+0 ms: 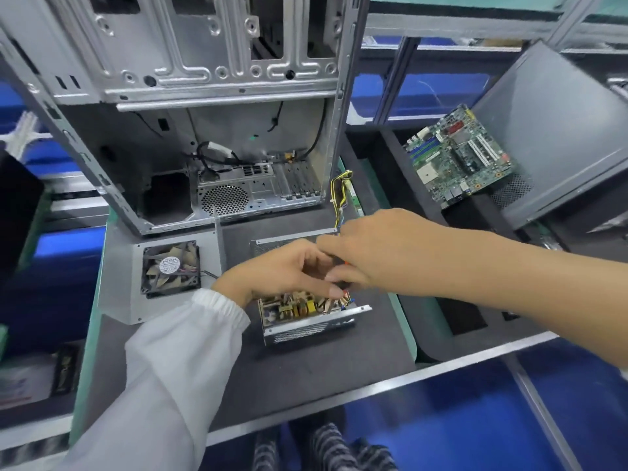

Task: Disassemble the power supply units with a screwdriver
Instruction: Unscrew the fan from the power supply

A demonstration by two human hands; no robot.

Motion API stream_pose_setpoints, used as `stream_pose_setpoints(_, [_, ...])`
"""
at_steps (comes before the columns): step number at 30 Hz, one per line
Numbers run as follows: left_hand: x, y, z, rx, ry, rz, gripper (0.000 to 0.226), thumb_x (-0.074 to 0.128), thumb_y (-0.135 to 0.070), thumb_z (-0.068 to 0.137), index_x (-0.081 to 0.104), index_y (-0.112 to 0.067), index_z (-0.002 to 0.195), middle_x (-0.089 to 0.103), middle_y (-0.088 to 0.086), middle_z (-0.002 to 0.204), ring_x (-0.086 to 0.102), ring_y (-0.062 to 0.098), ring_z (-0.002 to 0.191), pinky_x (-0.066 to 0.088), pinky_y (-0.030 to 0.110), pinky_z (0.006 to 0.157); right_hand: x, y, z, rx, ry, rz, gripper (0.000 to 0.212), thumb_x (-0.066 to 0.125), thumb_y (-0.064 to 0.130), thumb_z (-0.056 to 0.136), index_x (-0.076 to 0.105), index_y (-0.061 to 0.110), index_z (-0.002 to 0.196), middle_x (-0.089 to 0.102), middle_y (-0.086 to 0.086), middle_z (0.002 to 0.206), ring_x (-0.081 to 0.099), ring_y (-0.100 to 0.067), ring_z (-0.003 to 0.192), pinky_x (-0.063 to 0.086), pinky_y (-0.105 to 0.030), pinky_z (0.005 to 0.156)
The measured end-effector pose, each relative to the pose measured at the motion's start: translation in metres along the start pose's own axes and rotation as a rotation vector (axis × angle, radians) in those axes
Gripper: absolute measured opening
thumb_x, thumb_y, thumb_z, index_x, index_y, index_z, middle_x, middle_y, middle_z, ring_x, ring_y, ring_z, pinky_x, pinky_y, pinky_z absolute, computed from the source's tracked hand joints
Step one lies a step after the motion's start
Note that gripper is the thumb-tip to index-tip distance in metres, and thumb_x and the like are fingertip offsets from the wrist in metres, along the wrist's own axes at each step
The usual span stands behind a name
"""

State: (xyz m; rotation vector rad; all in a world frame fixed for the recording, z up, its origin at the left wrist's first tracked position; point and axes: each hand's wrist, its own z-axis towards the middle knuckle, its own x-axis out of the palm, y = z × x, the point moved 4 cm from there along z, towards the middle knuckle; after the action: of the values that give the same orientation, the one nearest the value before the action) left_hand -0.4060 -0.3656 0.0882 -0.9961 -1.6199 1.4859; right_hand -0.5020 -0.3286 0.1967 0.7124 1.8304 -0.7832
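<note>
Dark bench mat (306,379), power supply (306,317), fan cover (163,273), case (204,130)

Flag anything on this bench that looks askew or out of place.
The motherboard on the right lies tilted, propped against a grey case panel rather than flat. The power supply's fan cover lies detached beside the opened unit, as disassembly would leave it.

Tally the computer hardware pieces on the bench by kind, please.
Computer cases: 2, open chassis, grey case
Motherboards: 1
Opened power supply bases: 1
Fan covers: 1
Total: 5
</note>
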Motion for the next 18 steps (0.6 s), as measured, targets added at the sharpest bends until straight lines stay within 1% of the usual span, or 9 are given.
stream_pose_setpoints(2, [0.005, -0.002, -0.001, 0.001, -0.004, 0.041, 0.036, 0.071, 0.002, 0.084, 0.071, -0.033, 0.091, 0.067, -0.020, 0.078, 0.060, -0.007, 0.074, 0.044, 0.009, 0.072, 0.002, 0.004, 0.001, -0.063, 0.040, 0.014, 0.032, 0.047, 0.037, 0.098, 0.041, 0.026, 0.127, 0.039, -0.002, 0.096, 0.053, -0.024, 0.077, 0.040, -0.033, 0.057])
stream_pose_setpoints(4, [0.009, -0.002, -0.003, 0.003, -0.024, 0.078, 0.047, 0.071, 0.002, 0.084, 0.070, -0.045, 0.083, 0.066, -0.026, 0.075, 0.059, -0.013, 0.072, 0.041, 0.001, 0.070, 0.001, 0.007, 0.002, -0.109, 0.084, 0.019, 0.034, 0.054, 0.021, 0.094, 0.042, 0.025, 0.126, 0.028, 0.000, 0.095, 0.040, -0.016, 0.066, 0.031, -0.029, 0.047])
stream_pose_setpoints(6, [0.007, 0.003, -0.006, 0.002, -0.097, 0.085, 0.039, 0.074, 0.000, 0.082, 0.073, -0.039, 0.084, 0.071, -0.019, 0.078, 0.063, -0.008, 0.077, 0.045, 0.006, 0.074, -0.001, 0.005, 0.003, -0.115, 0.095, 0.062, 0.036, 0.060, 0.021, 0.091, 0.045, 0.025, 0.124, 0.027, 0.002, 0.095, 0.037, -0.013, 0.062, 0.027, -0.028, 0.045])
stream_pose_setpoints(8, [0.004, 0.008, -0.008, -0.013, -0.177, 0.074, 0.017, 0.077, -0.004, 0.080, 0.075, -0.015, 0.092, 0.075, 0.008, 0.087, 0.068, 0.015, 0.087, 0.052, 0.030, 0.082, -0.004, 0.001, 0.003, -0.080, 0.054, 0.141, 0.042, 0.061, 0.047, 0.088, 0.046, 0.023, 0.119, 0.035, 0.002, 0.089, 0.040, -0.016, 0.065, 0.034, -0.030, 0.052])
stream_pose_setpoints(10, [0.002, 0.009, -0.008, -0.015, -0.208, 0.080, 0.019, 0.078, -0.007, 0.080, 0.071, 0.002, 0.095, 0.069, 0.029, 0.091, 0.061, 0.029, 0.085, 0.051, 0.048, 0.081, -0.006, -0.002, 0.003, -0.024, -0.052, 0.104, 0.057, 0.047, 0.071, 0.082, 0.044, 0.018, 0.102, 0.036, 0.001, 0.069, 0.042, -0.023, 0.065, 0.036, -0.033, 0.054])
stream_pose_setpoints(12, [0.005, 0.006, -0.007, 0.015, -0.191, 0.085, 0.015, 0.077, -0.007, 0.081, 0.076, -0.015, 0.094, 0.073, 0.016, 0.091, 0.060, 0.028, 0.083, 0.051, 0.039, 0.078, -0.005, 0.001, 0.005, 0.012, -0.159, -0.041, 0.057, 0.032, 0.073, 0.086, 0.044, 0.018, 0.095, 0.034, -0.002, 0.062, 0.046, -0.031, 0.063, 0.032, -0.032, 0.054])
stream_pose_setpoints(14, [0.008, 0.001, -0.008, 0.041, -0.184, 0.058, 0.031, 0.076, -0.004, 0.081, 0.076, -0.031, 0.096, 0.074, 0.004, 0.095, 0.062, 0.025, 0.089, 0.052, 0.038, 0.083, -0.001, 0.002, 0.007, 0.016, -0.196, -0.085, 0.055, 0.025, 0.064, 0.094, 0.048, 0.014, 0.102, 0.045, -0.005, 0.071, 0.056, -0.033, 0.073, 0.033, -0.033, 0.056])
stream_pose_setpoints(16, [0.010, 0.001, -0.009, 0.040, -0.198, 0.015, 0.041, 0.070, 0.004, 0.084, 0.074, -0.031, 0.105, 0.074, 0.002, 0.098, 0.065, 0.019, 0.091, 0.056, 0.037, 0.081, 0.001, -0.003, 0.008, -0.025, -0.149, 0.003, 0.044, 0.028, 0.054, 0.099, 0.046, 0.016, 0.109, 0.055, -0.009, 0.084, 0.058, -0.031, 0.084, 0.040, -0.035, 0.062])
stream_pose_setpoints(18, [0.008, 0.008, -0.010, 0.025, -0.229, -0.033, 0.040, 0.064, 0.009, 0.087, 0.069, -0.020, 0.113, 0.075, -0.005, 0.100, 0.068, 0.010, 0.090, 0.054, 0.023, 0.077, 0.001, -0.010, 0.007, -0.099, -0.025, 0.175, 0.026, 0.038, 0.042, 0.100, 0.046, 0.020, 0.112, 0.054, -0.005, 0.098, 0.055, -0.026, 0.095, 0.044, -0.038, 0.076])
